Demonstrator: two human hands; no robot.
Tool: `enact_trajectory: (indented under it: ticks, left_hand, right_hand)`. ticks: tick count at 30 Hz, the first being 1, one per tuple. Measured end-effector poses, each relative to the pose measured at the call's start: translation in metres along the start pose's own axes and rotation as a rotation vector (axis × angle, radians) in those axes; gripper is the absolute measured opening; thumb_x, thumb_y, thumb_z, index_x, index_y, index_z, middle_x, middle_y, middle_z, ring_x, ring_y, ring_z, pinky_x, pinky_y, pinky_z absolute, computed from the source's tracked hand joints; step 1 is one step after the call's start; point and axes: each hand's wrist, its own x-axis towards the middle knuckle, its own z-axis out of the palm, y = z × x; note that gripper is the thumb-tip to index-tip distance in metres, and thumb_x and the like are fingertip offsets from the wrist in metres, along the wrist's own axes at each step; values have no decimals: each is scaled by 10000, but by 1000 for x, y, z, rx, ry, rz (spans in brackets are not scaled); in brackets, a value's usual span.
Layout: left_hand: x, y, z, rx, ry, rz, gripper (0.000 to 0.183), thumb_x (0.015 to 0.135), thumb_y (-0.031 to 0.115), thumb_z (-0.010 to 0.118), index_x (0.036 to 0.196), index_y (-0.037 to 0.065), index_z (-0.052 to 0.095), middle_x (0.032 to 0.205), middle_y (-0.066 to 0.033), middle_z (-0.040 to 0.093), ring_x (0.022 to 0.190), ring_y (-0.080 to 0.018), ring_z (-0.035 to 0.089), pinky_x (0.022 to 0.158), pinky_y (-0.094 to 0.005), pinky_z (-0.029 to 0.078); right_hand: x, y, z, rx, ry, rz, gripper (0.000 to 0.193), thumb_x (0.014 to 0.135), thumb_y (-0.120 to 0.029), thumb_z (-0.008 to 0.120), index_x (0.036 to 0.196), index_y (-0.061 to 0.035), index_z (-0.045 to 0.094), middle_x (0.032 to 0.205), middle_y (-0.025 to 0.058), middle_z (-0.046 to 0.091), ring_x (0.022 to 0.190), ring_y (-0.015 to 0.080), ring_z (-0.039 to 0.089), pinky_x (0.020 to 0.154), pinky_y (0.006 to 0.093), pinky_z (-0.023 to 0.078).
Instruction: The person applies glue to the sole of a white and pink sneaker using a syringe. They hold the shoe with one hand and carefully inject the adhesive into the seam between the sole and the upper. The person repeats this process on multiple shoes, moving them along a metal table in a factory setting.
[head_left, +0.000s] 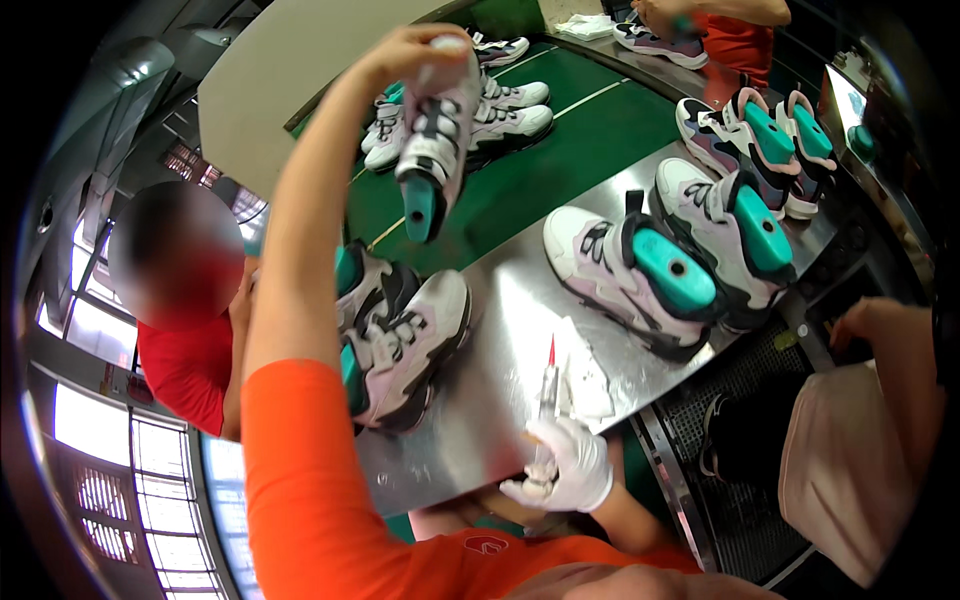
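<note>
My left hand (415, 50) is raised high, gripping a white and pink sneaker (438, 140) by its toe so its teal last hangs downward over the green belt (560, 160). My right hand (565, 465), in a white glove, holds a red-tipped pen-like tool (548, 385) upright above the steel table (500, 350). A small white cloth (590, 385) lies beside the tool. Two sneakers (400, 335) lie on the table's left end, close to my left arm.
Several sneakers on teal lasts (690, 260) stand on the steel table to the right; more sit on the belt farther off (505, 105). A person in red (190, 365) is at the left, another at top right (735, 40), and a seated person's arm (890, 340) at right.
</note>
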Motion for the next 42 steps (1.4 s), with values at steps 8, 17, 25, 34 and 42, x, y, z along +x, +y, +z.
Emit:
enact_trajectory:
  ticks: [8,17,25,34,42]
  left_hand:
    - [108,-143,171,143,-196,-32,528,935,376,652,1417,196,534,1395,-124,564,1238,-247,540,1048,-332,398]
    - [84,-67,189,282,-67,-99,575,985,537,459,1181,39,668,1087,-192,704,989,-349,674,881,-439,502]
    - [18,-2,231,653,-252,-159,987,742,619,731,1381,-75,440,1221,-273,635,1144,-430,609,967,-435,499]
    - [3,-1,259,625,36,-131,679,737,386,755,1269,19,546,1143,-266,664,1070,-409,650,916,-468,523]
    - [-34,-153,161,532,195,-290,818,817,145,677,1533,129,280,1335,-279,551,1193,-425,571,987,-463,482]
  right_hand:
    - [14,-2,-8,158,-98,179,536,751,-311,830,1124,-66,533,831,56,562,636,212,598,525,324,500]
    - [13,-8,-10,140,-5,223,551,754,-302,800,1174,-78,522,896,88,575,694,265,615,573,334,511]
    - [5,-6,-4,-8,52,102,707,721,-357,813,1278,-89,469,1094,144,597,794,319,656,654,359,559]
    - [-2,-12,-7,-67,112,21,695,667,-265,832,1238,-74,484,1093,98,614,850,309,641,742,375,547]
    - [-6,-11,3,38,111,55,651,645,-298,840,1180,-93,530,881,80,596,777,277,622,710,371,525]
